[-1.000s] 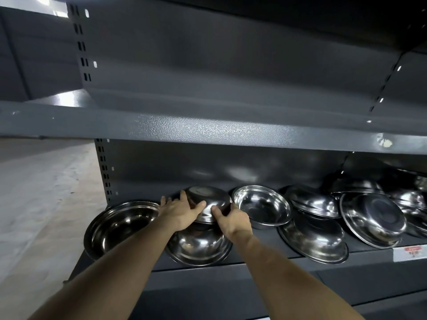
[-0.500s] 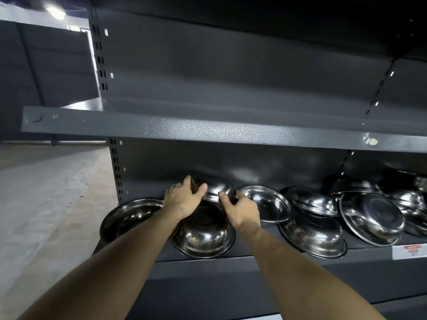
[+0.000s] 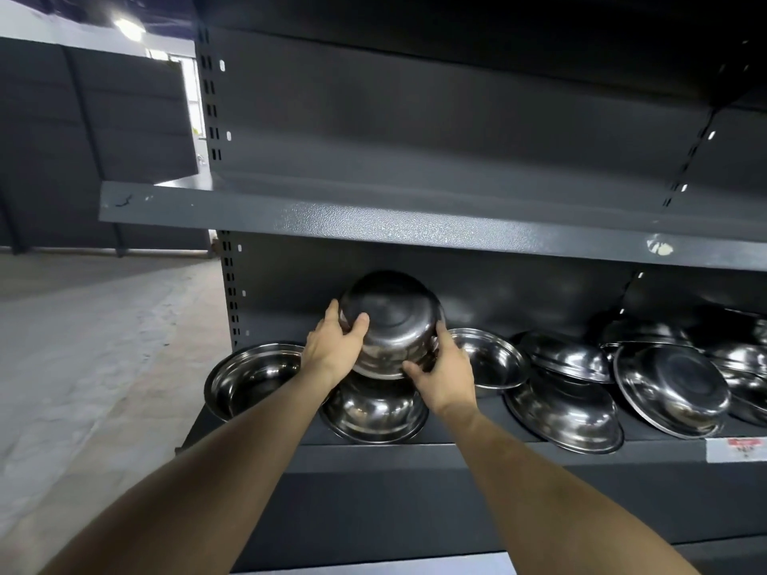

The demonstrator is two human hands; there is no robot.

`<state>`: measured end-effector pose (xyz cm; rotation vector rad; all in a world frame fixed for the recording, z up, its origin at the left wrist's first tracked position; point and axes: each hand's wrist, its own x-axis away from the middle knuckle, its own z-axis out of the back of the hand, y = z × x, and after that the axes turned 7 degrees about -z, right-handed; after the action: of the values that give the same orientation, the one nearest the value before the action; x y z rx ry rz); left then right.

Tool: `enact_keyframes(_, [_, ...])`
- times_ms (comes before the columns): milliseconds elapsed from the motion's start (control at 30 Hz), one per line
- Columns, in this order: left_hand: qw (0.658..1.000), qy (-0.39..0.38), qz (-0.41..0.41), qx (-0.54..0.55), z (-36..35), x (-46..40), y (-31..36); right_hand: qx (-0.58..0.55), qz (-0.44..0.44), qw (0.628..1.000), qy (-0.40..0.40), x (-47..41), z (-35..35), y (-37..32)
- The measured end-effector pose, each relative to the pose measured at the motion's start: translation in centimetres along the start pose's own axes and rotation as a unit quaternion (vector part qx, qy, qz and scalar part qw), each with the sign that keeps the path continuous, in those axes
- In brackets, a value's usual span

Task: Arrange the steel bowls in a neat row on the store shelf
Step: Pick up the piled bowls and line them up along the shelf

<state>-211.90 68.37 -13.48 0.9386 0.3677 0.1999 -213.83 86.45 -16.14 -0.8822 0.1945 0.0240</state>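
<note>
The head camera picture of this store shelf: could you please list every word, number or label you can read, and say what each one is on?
Red and white price tag on the front lip of the dark grey metal shelf, at the right: it carries print, but it is too small and blurred to read.
Shiny steel bowls: no lettering shows on them, nor on the upturned steel bowl that both hands hold.
No other text is visible.

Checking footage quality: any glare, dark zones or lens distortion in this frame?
Head view: bright ceiling light flares top left; upper shelf edge bows from wide-angle distortion; held bowl shows soft highlights, no blown glare; shelf recess behind is dim.
</note>
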Motion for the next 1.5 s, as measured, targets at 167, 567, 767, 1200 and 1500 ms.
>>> enact_keyframes(167, [0.995,-0.011,0.024,0.099,-0.2,0.6,-0.1,-0.068,0.006,0.997,0.033,1.0,-0.6,-0.4])
enact_keyframes(567, [0.977,0.009,0.068,0.203,1.0,1.2,-0.3,-0.372,-0.218,0.893,0.133,-0.4,-0.4,-3.0])
enact_keyframes(767, [0.973,0.004,0.088,0.215,1.3,1.3,-1.2,-0.407,-0.227,0.881,0.080,-0.9,-1.1,-3.2])
enact_keyframes(1200, [0.998,-0.005,-0.048,0.040,1.8,1.3,-3.0,-0.220,-0.230,0.948,0.018,-0.6,-2.5,-3.0])
enact_keyframes(1500, [0.995,0.034,-0.034,-0.091,7.2,0.4,-5.7,-0.174,-0.205,0.963,0.031,-0.9,-3.7,-3.8])
